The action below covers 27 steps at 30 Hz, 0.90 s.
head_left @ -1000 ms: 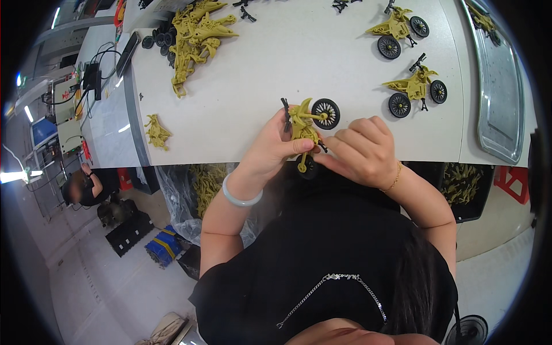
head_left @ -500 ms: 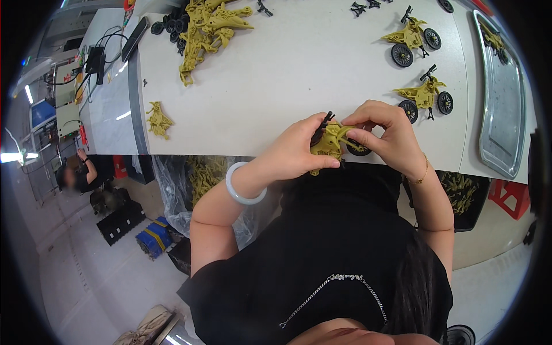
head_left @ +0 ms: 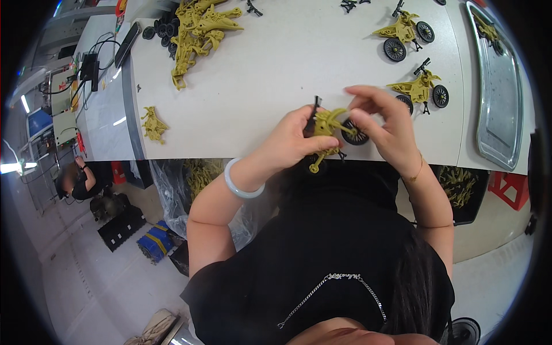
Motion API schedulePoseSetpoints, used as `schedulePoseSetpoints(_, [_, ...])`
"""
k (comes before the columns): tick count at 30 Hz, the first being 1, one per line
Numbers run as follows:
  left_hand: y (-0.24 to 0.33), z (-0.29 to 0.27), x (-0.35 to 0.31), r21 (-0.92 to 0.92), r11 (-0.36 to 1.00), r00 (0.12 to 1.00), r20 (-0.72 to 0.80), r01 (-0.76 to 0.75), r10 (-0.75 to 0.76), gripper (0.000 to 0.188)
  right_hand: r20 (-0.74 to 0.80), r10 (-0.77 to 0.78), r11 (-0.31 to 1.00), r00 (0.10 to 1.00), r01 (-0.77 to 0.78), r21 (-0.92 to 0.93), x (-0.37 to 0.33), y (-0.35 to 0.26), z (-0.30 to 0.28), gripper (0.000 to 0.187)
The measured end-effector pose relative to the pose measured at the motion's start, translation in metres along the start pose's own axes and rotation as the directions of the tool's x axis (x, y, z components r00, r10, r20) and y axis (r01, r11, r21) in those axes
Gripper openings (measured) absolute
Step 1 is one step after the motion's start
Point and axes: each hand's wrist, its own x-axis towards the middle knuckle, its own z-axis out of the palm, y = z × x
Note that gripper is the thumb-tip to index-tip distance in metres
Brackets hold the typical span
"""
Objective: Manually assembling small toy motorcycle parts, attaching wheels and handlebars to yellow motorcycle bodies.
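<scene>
- toy motorcycle (head_left: 329,127): matt olive plastic body, black rubbery-looking wheel
- bangle (head_left: 241,185): smooth, glossy, pale, stone-like
- tray (head_left: 499,86): shiny bare metal
- tabletop (head_left: 259,75): smooth, matt, off-white
- shirt (head_left: 322,253): matt black cloth

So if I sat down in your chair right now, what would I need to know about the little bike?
Left hand: grip shut on the olive toy motorbike, held above the white table edge.
Right hand: fingertips pinch at the bike's front, by its black wheel.
Done: two finished motorbikes stand at the far right, near the metal tray.
Parts: a heap of olive frame pieces and spare black wheels at the far left; one loose olive piece at the near left.
Left: this bike looks unfinished; I cannot tell whether the rear wheel is on.
</scene>
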Motion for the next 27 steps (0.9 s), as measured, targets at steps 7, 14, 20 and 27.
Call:
schedulePoseSetpoints(7, [0.001, -0.003, -0.006, -0.280, 0.959, 0.994, -0.085, 0.038, -0.064, 0.043, 0.117, -0.567, 0.665, 0.816, 0.536, -0.520, -0.029, -0.008, 0.009, 0.025])
schedulePoseSetpoints(14, [0.001, -0.007, -0.006, -0.374, 0.927, 0.998, 0.059, 0.039, -0.019, 0.039, 0.054, -0.625, 0.630, 0.779, 0.544, -0.554, -0.029, 0.000, 0.015, 0.023])
schedulePoseSetpoints(20, [0.003, -0.002, -0.004, -0.416, 0.908, 0.999, 0.036, 0.044, -0.031, 0.041, 0.044, -0.621, 0.643, 0.783, 0.541, -0.543, -0.030, 0.003, 0.016, 0.024])
schedulePoseSetpoints(27, [0.000, -0.002, -0.003, -0.399, 0.916, 0.999, -0.006, 0.027, -0.032, 0.038, 0.068, -0.634, 0.621, 0.770, 0.560, -0.548, -0.028, 0.005, 0.014, 0.024])
